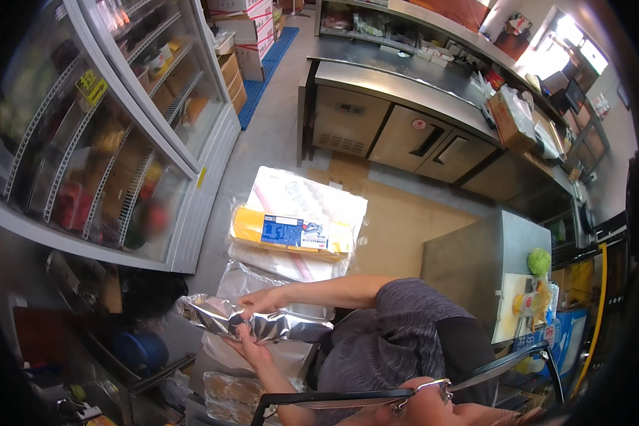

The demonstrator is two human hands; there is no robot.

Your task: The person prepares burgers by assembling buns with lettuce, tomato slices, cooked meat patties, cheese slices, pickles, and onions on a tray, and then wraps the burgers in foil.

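Observation:
A long bundle of crinkled aluminium foil (282,327) lies across both my hands. My right hand (263,302) presses on its top from the upper side of the picture, fingers on the foil. My left hand (251,349) supports the bundle from below, its thumb up over the near side. Whatever is inside the foil is hidden. Beneath the bundle, a pale sheet (261,354) covers the work surface. A brownish block in clear wrap (234,394) lies beyond my left hand, partly covered by my forearm.
A yellow block in clear packaging (245,223) with a blue label rests on a white carton (309,186). A glass-door fridge (186,165) stands at the left. Opposite is a steel counter (394,69). Cabbage (539,261) and a cutting board (506,314) sit on a side unit.

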